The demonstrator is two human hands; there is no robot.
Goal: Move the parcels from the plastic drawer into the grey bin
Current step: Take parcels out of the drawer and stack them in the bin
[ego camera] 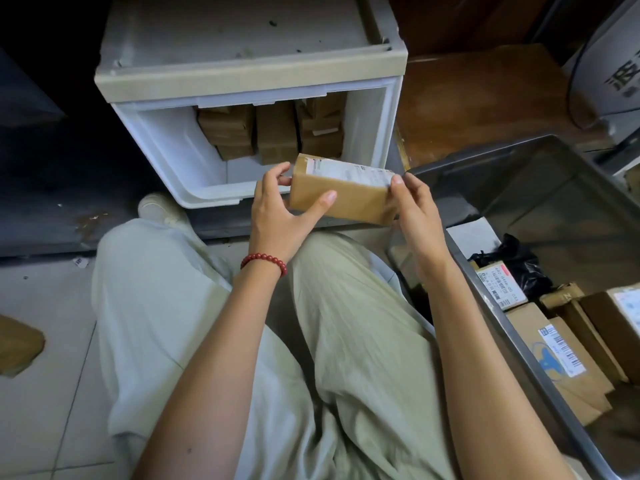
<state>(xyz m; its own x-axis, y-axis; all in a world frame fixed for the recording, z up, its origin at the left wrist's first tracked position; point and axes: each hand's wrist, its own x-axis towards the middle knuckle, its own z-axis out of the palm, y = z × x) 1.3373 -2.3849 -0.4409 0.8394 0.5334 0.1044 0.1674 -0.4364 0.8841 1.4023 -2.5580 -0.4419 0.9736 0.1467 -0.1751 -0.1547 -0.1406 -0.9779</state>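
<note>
Head view, done: several boxes point(568, 362) are seen lying in the grey bin point(519, 188).
Head view, left: a row of parcels point(277, 133) is stood at the back of the plastic drawer point(162, 150), beyond the grip; the task is judged partly done.
Head view, grip: one parcel point(343, 195) is grasped at its ends, by the left hand point(277, 206) and the right hand point(415, 209).
Head view, parcel: it is held between both hands, clear of the drawer.
Head view, bin: it is found just right of the grip.
</note>
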